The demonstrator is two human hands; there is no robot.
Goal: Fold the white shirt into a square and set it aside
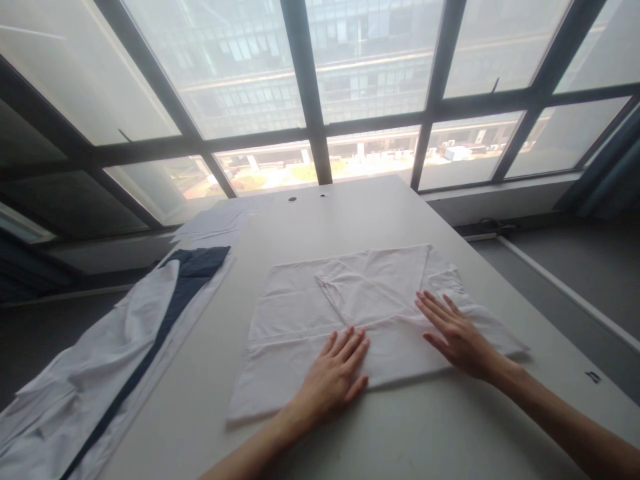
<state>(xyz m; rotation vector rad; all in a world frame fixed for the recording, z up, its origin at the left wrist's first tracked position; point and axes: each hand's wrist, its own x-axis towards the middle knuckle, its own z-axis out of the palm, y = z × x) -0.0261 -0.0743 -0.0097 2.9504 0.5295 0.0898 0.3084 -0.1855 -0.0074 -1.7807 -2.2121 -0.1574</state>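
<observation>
A white garment, seemingly a shirt (295, 300), lies partly folded and flat in front of me, its near part turned over in a long band. My left hand (336, 370) rests flat on the middle of that band, fingers pointing away from me. Further right, my right hand (453, 333) lies palm down on the cloth with its fingers stretched to the upper left. Neither hand grips the fabric. Small creases show near the right fingers, and a loose corner of cloth reaches out past the right wrist.
The white table (320, 227) runs away toward large windows. Along its left edge lie white cloths (115, 333) and a dark navy one (200, 263). Pale sheets (215, 217) lie at the back left. A small dark mark (593, 377) is at the right edge.
</observation>
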